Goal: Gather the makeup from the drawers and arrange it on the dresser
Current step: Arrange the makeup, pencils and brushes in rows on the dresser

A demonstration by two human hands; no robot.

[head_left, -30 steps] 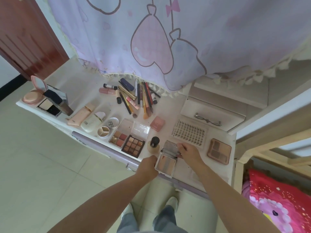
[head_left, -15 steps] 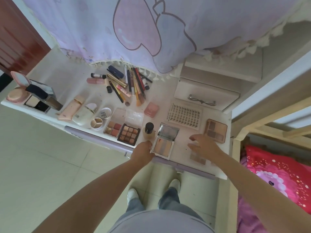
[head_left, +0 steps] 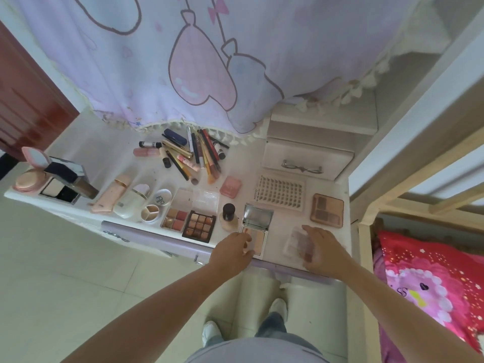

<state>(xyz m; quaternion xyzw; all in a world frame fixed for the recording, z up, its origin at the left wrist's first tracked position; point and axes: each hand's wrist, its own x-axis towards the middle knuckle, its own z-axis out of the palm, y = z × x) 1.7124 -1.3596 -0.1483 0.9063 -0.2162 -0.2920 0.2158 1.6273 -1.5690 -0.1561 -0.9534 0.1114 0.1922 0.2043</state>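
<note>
Makeup is spread over the white dresser top (head_left: pixel 104 158). An open mirrored compact (head_left: pixel 258 226) lies at the front edge; my left hand (head_left: pixel 233 251) holds its left front corner, fingers curled over the pans. To its right my right hand (head_left: pixel 323 247) grips a clear-lidded palette (head_left: pixel 294 243), which is blurred. Behind them are a lash tray (head_left: pixel 281 192), a brown eyeshadow palette (head_left: pixel 327 210) and a foundation bottle (head_left: pixel 229 213). Further left lie a nine-pan palette (head_left: pixel 200 226) and a pile of pencils and tubes (head_left: pixel 193 155).
A small drawer box with a metal handle (head_left: pixel 306 161) stands at the back right. A lilac drawer front (head_left: pixel 157 237) runs under the dresser edge. A printed curtain (head_left: pixel 196 61) hangs over the back. A wooden bed frame with red bedding (head_left: pixel 432 284) is on the right.
My right hand left the compact, moved right and took hold of the clear palette, which has shifted. My left hand stayed at the compact's left corner. The camera has moved.
</note>
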